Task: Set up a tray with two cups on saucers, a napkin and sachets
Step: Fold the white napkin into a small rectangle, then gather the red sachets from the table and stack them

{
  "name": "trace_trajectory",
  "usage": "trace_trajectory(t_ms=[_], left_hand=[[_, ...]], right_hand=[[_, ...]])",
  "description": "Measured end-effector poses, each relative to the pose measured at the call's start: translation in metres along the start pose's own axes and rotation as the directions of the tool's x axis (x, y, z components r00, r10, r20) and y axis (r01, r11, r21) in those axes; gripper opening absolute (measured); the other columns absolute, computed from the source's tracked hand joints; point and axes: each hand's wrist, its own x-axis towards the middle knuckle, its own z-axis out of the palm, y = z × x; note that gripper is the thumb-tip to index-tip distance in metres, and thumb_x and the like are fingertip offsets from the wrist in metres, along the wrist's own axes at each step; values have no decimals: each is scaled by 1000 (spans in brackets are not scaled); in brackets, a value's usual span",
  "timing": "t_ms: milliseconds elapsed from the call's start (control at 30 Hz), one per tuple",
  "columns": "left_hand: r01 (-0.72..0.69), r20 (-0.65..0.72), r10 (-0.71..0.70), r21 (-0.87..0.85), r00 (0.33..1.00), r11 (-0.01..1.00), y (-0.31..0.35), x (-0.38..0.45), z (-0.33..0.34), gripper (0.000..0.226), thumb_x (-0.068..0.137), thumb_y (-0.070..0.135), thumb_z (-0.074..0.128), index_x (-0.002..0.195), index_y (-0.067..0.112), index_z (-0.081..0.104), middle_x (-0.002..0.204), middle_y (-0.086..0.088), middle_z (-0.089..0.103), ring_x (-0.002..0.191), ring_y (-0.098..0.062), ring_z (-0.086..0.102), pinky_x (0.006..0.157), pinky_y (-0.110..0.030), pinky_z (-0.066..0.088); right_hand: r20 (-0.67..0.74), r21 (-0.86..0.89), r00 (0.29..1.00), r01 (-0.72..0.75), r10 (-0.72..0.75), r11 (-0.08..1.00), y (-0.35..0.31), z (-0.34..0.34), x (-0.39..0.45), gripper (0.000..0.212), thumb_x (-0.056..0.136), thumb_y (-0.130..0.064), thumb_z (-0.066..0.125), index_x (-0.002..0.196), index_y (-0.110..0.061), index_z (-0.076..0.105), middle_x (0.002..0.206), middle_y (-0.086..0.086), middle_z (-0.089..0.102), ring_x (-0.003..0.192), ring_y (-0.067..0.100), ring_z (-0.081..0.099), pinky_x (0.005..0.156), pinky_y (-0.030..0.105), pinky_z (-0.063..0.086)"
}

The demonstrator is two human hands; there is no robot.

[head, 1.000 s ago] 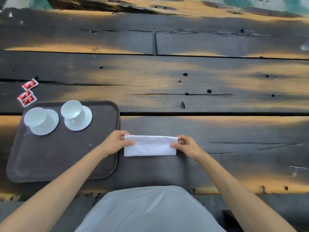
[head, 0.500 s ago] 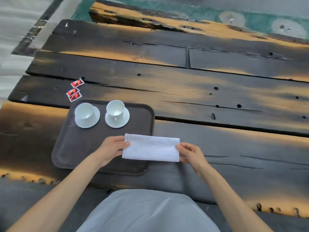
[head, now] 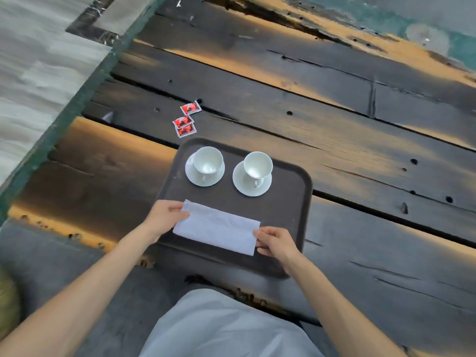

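A dark brown tray (head: pixel 291 202) lies on the wooden table. Two white cups stand on white saucers at its far side, the left cup (head: pixel 208 160) and the right cup (head: pixel 257 165). A folded white napkin (head: pixel 216 226) is over the tray's near half. My left hand (head: pixel 164 216) pinches its left end and my right hand (head: pixel 275 242) pinches its right end. I cannot tell whether the napkin rests on the tray. Three red sachets (head: pixel 186 119) lie on the table just beyond the tray's far left corner.
The table (head: pixel 360 140) is made of dark, worn planks with gaps and holes. Its left edge runs diagonally, with pale floor (head: pixel 38 60) beyond. My light grey clothing (head: pixel 226 328) fills the bottom middle.
Both hands carried the napkin leftward from the bare table beside the tray to over the tray's near half. The camera view swung left as well.
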Motion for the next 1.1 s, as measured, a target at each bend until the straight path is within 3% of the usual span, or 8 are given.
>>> trace_trajectory(t_ms=[100, 167, 333, 467, 567, 667, 833, 1100], left_hand=[[16, -62, -9, 110, 998, 994, -13, 17, -20, 27, 87, 7, 74, 113, 12, 75, 102, -3, 78, 99, -19, 71, 94, -43, 57], [23, -113, 0, 206, 994, 978, -19, 27, -28, 32, 86, 13, 76, 118, 13, 74, 110, -5, 75, 105, -21, 67, 92, -38, 53], [27, -147, 31, 378, 989, 925, -28, 42, -37, 24, 83, 16, 77, 108, 14, 75, 99, -3, 74, 99, -21, 63, 79, -30, 46], [41, -174, 48, 475, 984, 879, -28, 44, -37, 21, 82, 22, 78, 102, 19, 72, 96, 1, 71, 96, -23, 65, 79, -33, 52], [38, -183, 99, 625, 978, 779, -24, 43, -34, 17, 83, 26, 75, 96, 20, 65, 95, 0, 69, 88, -27, 65, 75, -38, 56], [7, -127, 135, 754, 983, 657, -16, 45, -31, 24, 87, 28, 70, 106, 18, 59, 101, -4, 65, 89, -31, 64, 77, -41, 56], [-30, -71, 108, 685, 992, 728, 3, 55, -47, 43, 88, 39, 70, 126, 22, 56, 116, -2, 62, 100, -25, 63, 82, -40, 54], [-131, -173, 218, 411, 960, 902, 81, 121, -105, 27, 95, 26, 63, 119, 14, 68, 117, -3, 72, 106, -18, 62, 94, -31, 45]], right_hand=[[-30, -23, 999, -19, 18, 1000, -1, 29, 15, 10, 92, -23, 74, 92, -14, 78, 81, 1, 73, 77, 9, 69, 67, 23, 61], [-60, -43, 998, -36, 33, 998, -1, 45, 22, 9, 92, -23, 73, 90, -15, 77, 81, 2, 73, 76, 9, 69, 68, 24, 61], [-143, -154, 988, -87, 65, 984, 0, 68, 32, 14, 92, -22, 68, 84, -16, 77, 85, 5, 74, 77, 13, 68, 62, 21, 59], [-221, -241, 974, -110, 56, 964, -2, 73, 31, 16, 88, -24, 69, 76, -21, 78, 80, 0, 75, 75, 13, 72, 58, 21, 60], [-262, -376, 965, -126, 25, 918, -8, 74, 32, 16, 86, -28, 71, 73, -20, 76, 71, -1, 76, 70, 17, 76, 65, 34, 65], [-257, -520, 966, -152, 16, 841, -20, 74, 29, 19, 84, -30, 68, 72, -17, 74, 67, -1, 76, 66, 16, 75, 73, 41, 65], [-131, -830, 984, -45, -116, 556, -68, 71, 20, 17, 86, -39, 61, 87, -27, 72, 86, -9, 73, 80, 19, 69, 67, 30, 54], [-59, -775, 891, 243, -450, 583, -210, 80, 53, 20, 94, -38, 58, 90, -25, 72, 78, -14, 71, 77, 12, 66, 68, 29, 47]])
